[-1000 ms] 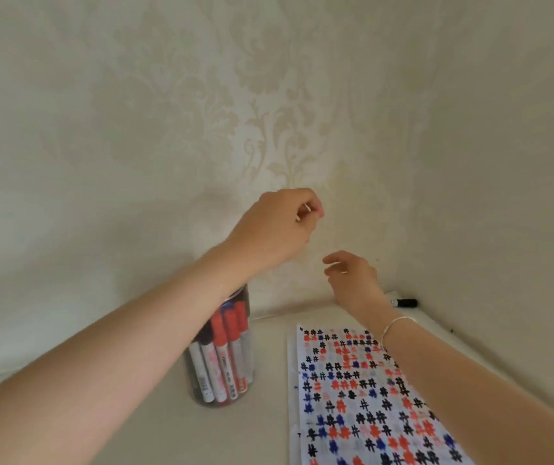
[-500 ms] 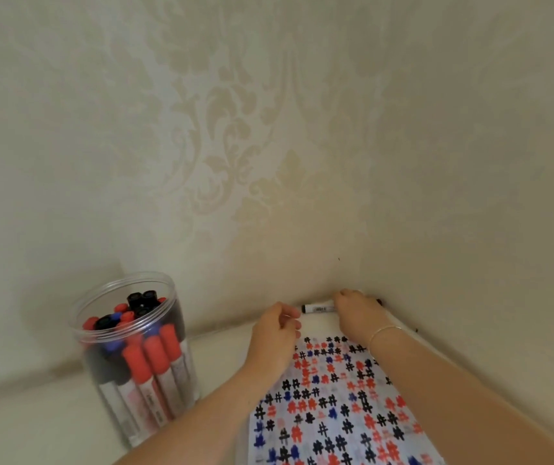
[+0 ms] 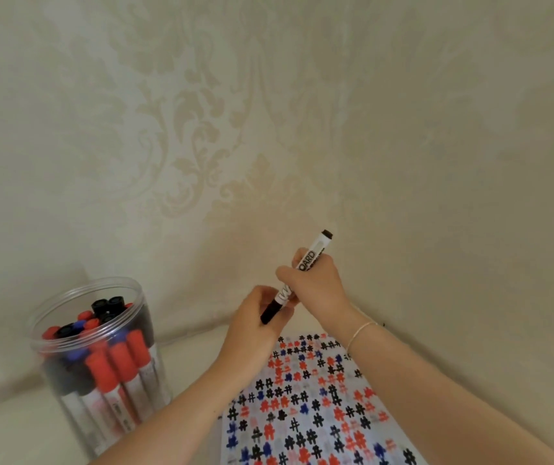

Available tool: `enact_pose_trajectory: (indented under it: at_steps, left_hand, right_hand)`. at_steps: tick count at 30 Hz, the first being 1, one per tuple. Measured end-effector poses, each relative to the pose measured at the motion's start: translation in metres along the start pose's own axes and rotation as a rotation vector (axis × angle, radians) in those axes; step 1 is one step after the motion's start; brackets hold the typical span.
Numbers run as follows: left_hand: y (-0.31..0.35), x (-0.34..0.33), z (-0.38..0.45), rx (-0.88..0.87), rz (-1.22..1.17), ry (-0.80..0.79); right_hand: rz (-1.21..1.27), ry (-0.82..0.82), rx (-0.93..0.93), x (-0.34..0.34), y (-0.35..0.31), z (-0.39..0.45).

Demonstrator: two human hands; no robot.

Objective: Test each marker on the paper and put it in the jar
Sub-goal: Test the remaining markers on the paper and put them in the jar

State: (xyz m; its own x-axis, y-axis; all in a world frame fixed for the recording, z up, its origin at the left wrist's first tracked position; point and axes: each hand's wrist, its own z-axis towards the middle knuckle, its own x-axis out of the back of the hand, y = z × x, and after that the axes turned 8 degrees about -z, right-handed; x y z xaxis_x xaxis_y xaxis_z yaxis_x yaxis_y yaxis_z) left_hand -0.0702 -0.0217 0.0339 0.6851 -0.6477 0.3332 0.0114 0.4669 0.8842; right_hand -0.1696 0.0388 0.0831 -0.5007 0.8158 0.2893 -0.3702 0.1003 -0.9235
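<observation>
A: In the head view, what is the person holding?

B: A black-capped marker (image 3: pixel 297 277), held up over the far end of the paper (image 3: pixel 305 397). The right hand (image 3: pixel 315 283) is curled round the white barrel near its middle. The left hand (image 3: pixel 255 317) pinches the black cap at the lower end. So both grips are closed on the one marker, which runs on a slant between them, its dark tail end sticking up past the right fingers (image 3: pixel 299 256).

A: And the rest of the task's things?

B: The jar (image 3: pixel 101 357) stands on the table (image 3: pixel 185 350) to the left, well apart from the hands, packed with red, blue and black capped markers. The paper lies just below the hands, crowded with hash marks in black, red and blue.

A: What could go wrong from here?

B: The next step looks like pulling the cap off. If it gives suddenly, the hands could jerk apart and the bare tip could streak the wall (image 3: pixel 268 129) close behind, or the person's skin. The paper is nearly full, so a fresh mark could land on old ones and be hard to read. The jar is crowded too; pushing another marker in could tip it.
</observation>
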Motion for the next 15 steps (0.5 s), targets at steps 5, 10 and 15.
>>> enact_pose_trajectory:
  at_steps: [5,10,15]
  left_hand:
    - [0.032,0.016,-0.014,-0.128,0.005,-0.162]
    - [0.061,0.044,-0.028,0.019,-0.196,-0.524]
    - [0.075,0.064,-0.046,0.111,-0.255,-0.61]
  right_hand:
    - [0.065,-0.24,0.017,0.015,-0.013,-0.023]
    - [0.187,-0.323,0.131,0.033,-0.026,-0.054]
    - [0.247,-0.482,0.096,0.037,-0.039,-0.078]
